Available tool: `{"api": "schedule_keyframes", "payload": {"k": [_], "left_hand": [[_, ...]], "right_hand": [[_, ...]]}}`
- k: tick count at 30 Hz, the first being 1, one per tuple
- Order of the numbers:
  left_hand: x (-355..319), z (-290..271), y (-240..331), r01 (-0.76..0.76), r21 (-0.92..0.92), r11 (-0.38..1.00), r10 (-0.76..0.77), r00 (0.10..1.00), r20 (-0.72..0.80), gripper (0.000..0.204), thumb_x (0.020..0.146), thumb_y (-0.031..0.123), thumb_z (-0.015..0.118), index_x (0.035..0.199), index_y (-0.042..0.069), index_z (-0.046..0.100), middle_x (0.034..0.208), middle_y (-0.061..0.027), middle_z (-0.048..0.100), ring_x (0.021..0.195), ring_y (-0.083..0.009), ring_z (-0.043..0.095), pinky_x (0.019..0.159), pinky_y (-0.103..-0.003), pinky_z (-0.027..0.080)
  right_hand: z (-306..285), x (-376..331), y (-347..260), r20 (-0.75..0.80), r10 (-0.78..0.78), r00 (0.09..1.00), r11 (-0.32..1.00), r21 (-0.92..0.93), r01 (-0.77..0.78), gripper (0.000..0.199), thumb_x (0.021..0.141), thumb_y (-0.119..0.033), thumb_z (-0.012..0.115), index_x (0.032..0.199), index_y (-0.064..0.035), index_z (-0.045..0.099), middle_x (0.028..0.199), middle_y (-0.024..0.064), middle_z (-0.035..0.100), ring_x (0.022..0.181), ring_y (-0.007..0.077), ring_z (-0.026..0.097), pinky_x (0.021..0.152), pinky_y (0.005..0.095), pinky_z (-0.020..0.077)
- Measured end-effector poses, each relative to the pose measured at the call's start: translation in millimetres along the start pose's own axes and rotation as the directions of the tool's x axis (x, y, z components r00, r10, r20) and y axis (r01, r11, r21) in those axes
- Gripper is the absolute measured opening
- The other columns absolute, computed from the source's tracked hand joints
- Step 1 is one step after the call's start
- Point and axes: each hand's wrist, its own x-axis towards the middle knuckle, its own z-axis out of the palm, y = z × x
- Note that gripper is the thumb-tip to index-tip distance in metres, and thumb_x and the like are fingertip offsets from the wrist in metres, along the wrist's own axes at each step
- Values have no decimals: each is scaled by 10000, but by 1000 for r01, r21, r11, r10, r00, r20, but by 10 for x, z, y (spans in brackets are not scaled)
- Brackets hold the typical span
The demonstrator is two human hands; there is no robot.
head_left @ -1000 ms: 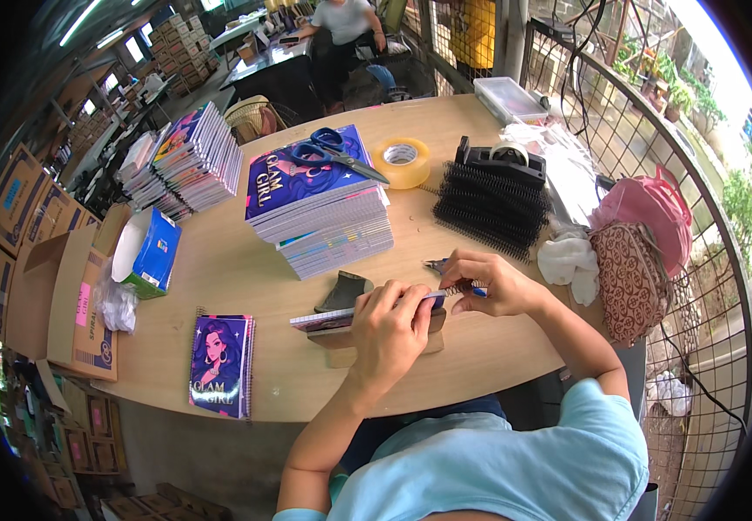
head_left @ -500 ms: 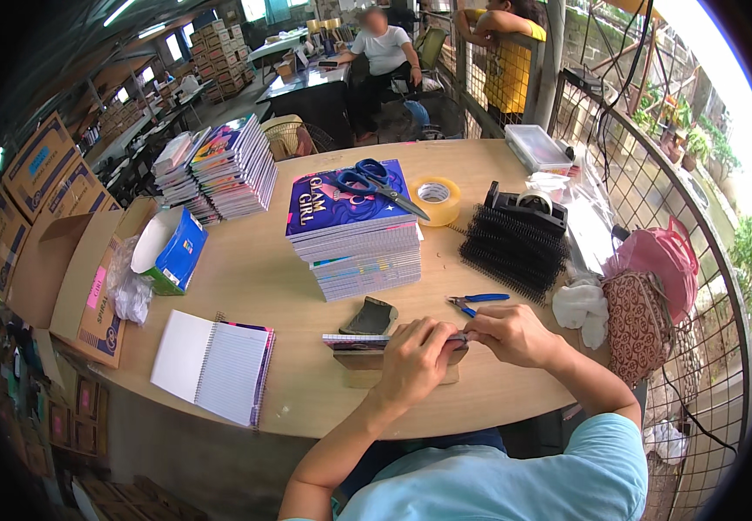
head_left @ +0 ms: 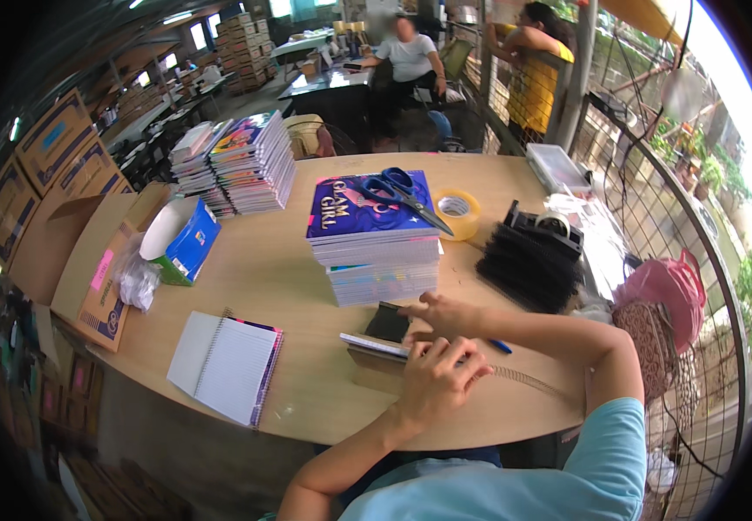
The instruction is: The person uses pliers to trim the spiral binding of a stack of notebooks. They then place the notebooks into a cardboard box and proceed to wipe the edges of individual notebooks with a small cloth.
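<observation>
A thin notebook [head_left: 374, 344] stands spine-up in a wooden holder [head_left: 377, 368] near the table's front edge. My left hand [head_left: 445, 378] is curled over the notebook's right end; what its fingertips press on is partly hidden. From beside those fingers a dark spiral binding coil [head_left: 523, 376] stretches right, low over the table. My right hand [head_left: 438, 314] reaches across above the left, fingers apart, beside a dark, curved pad-like piece [head_left: 387, 323]. Under my right forearm shows one blue handle [head_left: 500, 346] of the pliers.
Blue scissors [head_left: 400, 195] lie on a tall notebook stack [head_left: 376, 252], beside a tape roll [head_left: 457, 214]. Black coils [head_left: 528, 267] are piled at right. An open spiral notebook [head_left: 241, 360], a blue box [head_left: 183, 241] and a carton [head_left: 89, 269] are left. Two people are beyond the table.
My right hand has left the notebook's right end and crossed left towards the dark piece. The coil now shows stretching right. My forearm now covers most of the pliers. The view has shifted slightly.
</observation>
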Motion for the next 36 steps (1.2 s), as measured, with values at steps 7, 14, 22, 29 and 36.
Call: {"api": "schedule_keyframes", "payload": {"k": [7, 14, 22, 29, 36], "left_hand": [[-34, -3, -53, -34, -113, 993, 35, 999, 4, 236, 823, 294, 712, 980, 140, 627, 1072, 20, 562, 889, -154, 569, 748, -365, 409], [-34, 37, -45, -36, -149, 988, 28, 998, -56, 201, 833, 288, 705, 894, 103, 651, 1031, -5, 559, 829, -179, 559, 776, -380, 416], [73, -193, -90, -1, -137, 991, -29, 976, -215, 160, 835, 204, 703, 949, 99, 662, 971, -18, 567, 941, -190, 584, 886, -443, 429], [-39, -198, -274, 80, -150, 985, -97, 989, -110, 218, 777, 129, 736, 973, 121, 641, 947, -5, 569, 917, -193, 588, 916, -401, 417], [-51, -315, -346, 133, -96, 987, -144, 982, -124, 235, 739, 166, 769, 934, 135, 641, 1012, 6, 580, 914, -195, 577, 884, -395, 406]], "right_hand": [[449, 397, 8, -33, 54, 998, 999, -1, -54, 634, 865, -320, 690, 1439, -287, 422, 1242, 272, 452, 1205, 443, 489, 935, 480, 494], [480, 388, 63, -229, -112, 967, 994, -28, 109, 634, 782, -240, 712, 1377, -244, 494, 1173, 228, 489, 1131, 415, 519, 936, 459, 480], [-437, -658, 163, -321, 21, 947, 957, 280, 74, 491, 778, -364, 631, 1172, -78, 694, 993, 237, 584, 954, 353, 571, 863, 437, 461], [-428, -1242, 330, -116, -176, 977, 797, 566, 211, 580, 713, -399, 643, 1117, 13, 701, 1106, 245, 628, 944, 315, 613, 868, 395, 460], [-372, -1122, 435, -201, -116, 973, 820, 534, 208, 464, 771, -278, 644, 1134, 7, 690, 1077, 222, 611, 923, 316, 603, 806, 364, 465]]}}
